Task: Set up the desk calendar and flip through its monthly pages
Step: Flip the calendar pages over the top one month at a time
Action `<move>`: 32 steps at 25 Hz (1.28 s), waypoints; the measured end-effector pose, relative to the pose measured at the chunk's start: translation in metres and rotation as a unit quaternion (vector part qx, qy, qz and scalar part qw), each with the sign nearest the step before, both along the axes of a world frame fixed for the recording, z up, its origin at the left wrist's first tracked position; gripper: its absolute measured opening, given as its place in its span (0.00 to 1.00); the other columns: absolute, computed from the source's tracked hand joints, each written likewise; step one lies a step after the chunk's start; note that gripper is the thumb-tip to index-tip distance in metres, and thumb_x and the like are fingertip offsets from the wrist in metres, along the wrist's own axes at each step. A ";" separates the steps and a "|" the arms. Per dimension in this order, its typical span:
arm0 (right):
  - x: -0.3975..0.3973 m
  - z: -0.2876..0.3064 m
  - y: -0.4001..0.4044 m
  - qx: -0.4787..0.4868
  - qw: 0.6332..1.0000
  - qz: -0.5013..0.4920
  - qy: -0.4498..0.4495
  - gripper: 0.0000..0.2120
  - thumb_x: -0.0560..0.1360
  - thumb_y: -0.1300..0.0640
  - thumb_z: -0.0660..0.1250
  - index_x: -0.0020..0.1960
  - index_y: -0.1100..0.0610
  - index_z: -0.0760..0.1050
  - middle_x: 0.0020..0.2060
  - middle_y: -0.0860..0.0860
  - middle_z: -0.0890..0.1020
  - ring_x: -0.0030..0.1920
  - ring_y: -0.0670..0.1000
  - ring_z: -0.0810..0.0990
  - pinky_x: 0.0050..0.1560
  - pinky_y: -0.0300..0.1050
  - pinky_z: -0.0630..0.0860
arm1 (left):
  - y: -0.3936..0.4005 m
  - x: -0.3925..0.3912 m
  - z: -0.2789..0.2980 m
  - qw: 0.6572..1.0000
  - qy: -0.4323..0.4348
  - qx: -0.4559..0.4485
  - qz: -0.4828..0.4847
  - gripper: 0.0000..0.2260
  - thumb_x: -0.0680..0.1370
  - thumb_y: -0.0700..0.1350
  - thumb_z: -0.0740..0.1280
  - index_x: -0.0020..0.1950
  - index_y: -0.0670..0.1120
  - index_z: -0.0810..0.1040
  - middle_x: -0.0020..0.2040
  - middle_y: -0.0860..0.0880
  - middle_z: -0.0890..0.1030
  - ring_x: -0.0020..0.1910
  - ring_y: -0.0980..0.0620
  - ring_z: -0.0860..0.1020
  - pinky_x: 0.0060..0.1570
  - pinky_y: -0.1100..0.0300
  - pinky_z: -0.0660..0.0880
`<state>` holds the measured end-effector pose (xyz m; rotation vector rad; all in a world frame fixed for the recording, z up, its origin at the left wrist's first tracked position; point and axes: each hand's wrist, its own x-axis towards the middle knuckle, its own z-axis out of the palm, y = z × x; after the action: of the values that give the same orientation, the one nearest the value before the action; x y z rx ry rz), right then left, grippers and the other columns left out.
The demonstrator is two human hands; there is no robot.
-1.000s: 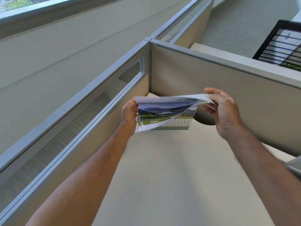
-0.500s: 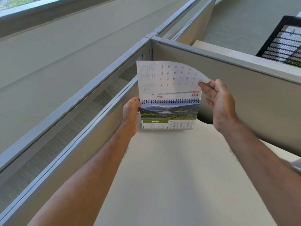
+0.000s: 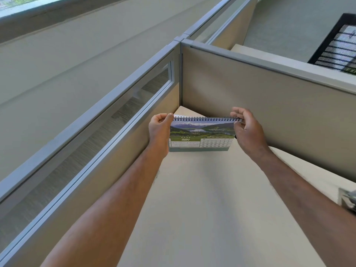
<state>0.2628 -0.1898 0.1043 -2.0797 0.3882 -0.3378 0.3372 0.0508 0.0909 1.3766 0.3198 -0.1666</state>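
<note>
A spiral-bound desk calendar point(image 3: 202, 134) stands upright on the beige desk point(image 3: 208, 199), near the far corner of the cubicle. Its front page shows a mountain landscape above a green band reading MAY and a date grid. My left hand point(image 3: 159, 130) pinches the left end of the spiral binding at the top. My right hand point(image 3: 247, 130) grips the right end of the binding, its fingers closed over the top edge. The flipped page is out of sight behind the calendar.
Grey cubicle partitions point(image 3: 269, 97) close the desk at the back and the left, the left one with a glass strip point(image 3: 107, 120). A black mesh tray point(image 3: 339, 49) sits beyond the back panel at top right. A grey object point(image 3: 348, 201) pokes in at the right edge.
The page that my right hand held up has gone over the binding to the back. Both hands now sit at the ends of the spiral, and the May page is fully exposed.
</note>
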 end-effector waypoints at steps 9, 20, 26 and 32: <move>-0.007 -0.027 0.000 0.059 0.995 -0.080 -0.023 0.26 0.77 0.70 0.56 0.72 0.55 0.71 0.64 0.49 0.79 0.61 0.46 0.79 0.64 0.38 0.73 | -0.001 -0.001 -0.005 1.000 -0.013 0.011 0.004 0.09 0.83 0.49 0.68 0.46 0.45 0.77 0.34 0.51 0.86 0.34 0.58 0.86 0.29 0.69 0.79; -0.038 -0.081 0.029 0.184 0.971 -0.149 0.036 0.19 0.80 0.61 0.67 0.71 0.53 0.75 0.64 0.47 0.82 0.60 0.47 0.82 0.51 0.35 0.76 | 0.000 -0.002 -0.007 1.000 -0.024 0.013 -0.008 0.10 0.83 0.49 0.67 0.47 0.44 0.77 0.32 0.55 0.86 0.35 0.56 0.87 0.31 0.68 0.80; -0.045 -0.074 0.021 0.123 0.973 -0.191 0.031 0.08 0.77 0.56 0.75 0.51 0.51 0.77 0.46 0.51 0.85 0.43 0.46 0.82 0.29 0.23 0.69 | 0.002 -0.004 -0.006 0.999 -0.031 0.013 -0.012 0.10 0.84 0.49 0.67 0.47 0.44 0.76 0.32 0.56 0.86 0.34 0.58 0.86 0.30 0.70 0.79; -0.059 -0.054 0.017 0.121 0.980 -0.154 0.038 0.07 0.77 0.56 0.74 0.53 0.50 0.79 0.41 0.47 0.87 0.42 0.42 0.84 0.30 0.26 0.71 | 0.003 -0.006 -0.001 1.000 -0.013 0.000 -0.018 0.09 0.83 0.49 0.68 0.48 0.44 0.77 0.32 0.55 0.85 0.34 0.57 0.87 0.30 0.68 0.79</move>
<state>0.2041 -0.1733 0.0501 -1.7964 0.7650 -0.3741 0.3309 0.0534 0.0901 1.3843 0.2745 -0.1782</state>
